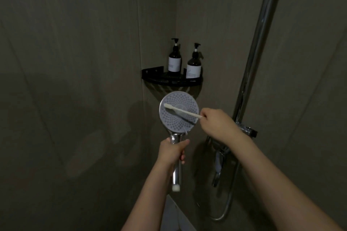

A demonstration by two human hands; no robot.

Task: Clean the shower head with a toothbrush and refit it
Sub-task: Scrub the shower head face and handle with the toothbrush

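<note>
White toothbrush [181, 111] on shower head [179, 112] face; left hand [173, 149] holds handle, right hand [216, 123] brush.

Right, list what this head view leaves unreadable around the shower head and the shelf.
- Shower head: whether its nozzles are clean; dim and too small.
- Toothbrush: handle end hidden in the right hand.
- Shower head's handle: middle hidden by the left hand.
- Bottles: label print too small.
- Rail: top cut off by the frame edge.

Two pump bottles [175, 58], one toothbrush [181, 111], one shower head [178, 112].
</note>
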